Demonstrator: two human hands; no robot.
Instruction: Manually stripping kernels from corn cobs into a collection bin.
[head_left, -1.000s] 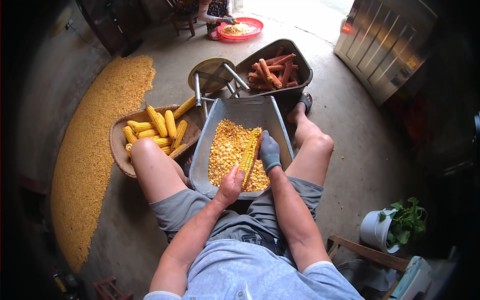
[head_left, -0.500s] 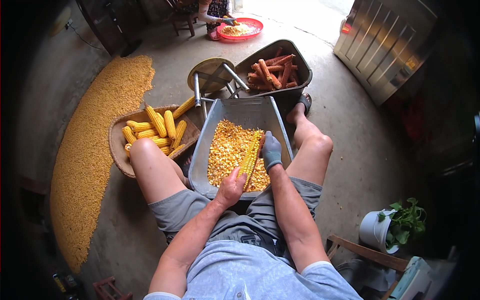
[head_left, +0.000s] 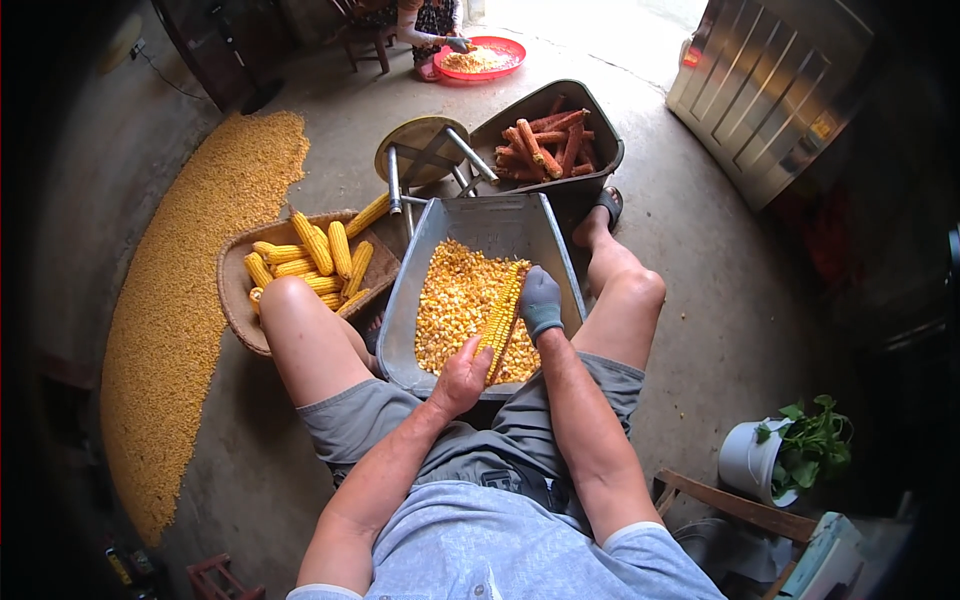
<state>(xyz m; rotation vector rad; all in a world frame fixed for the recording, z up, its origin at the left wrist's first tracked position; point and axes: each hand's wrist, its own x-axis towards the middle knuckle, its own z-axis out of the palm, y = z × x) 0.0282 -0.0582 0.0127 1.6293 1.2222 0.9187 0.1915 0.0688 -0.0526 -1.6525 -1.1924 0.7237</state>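
Observation:
My bare left hand grips the near end of a yellow corn cob, fingers closed around it. The cob slants up and away over a grey tub between my legs. A grey-blue glove covers my right hand, closed against the right side of the cob near its far end; its fingertips are hidden. Loose corn kernels cover the bottom of the tub. To the left, a woven basket holds several full cobs.
Stripped red cobs fill a dark bin beyond the tub, beside a tipped stool. A long kernel heap lies left. A co-worker's gloved hand is over a red basin. A white bucket with leafy greens stands right.
My right hand has shifted slightly along the cob's far end and looks more curled, hiding the reddish stripped strip seen before. My left hand keeps its hold. The co-worker's hand moved a little.

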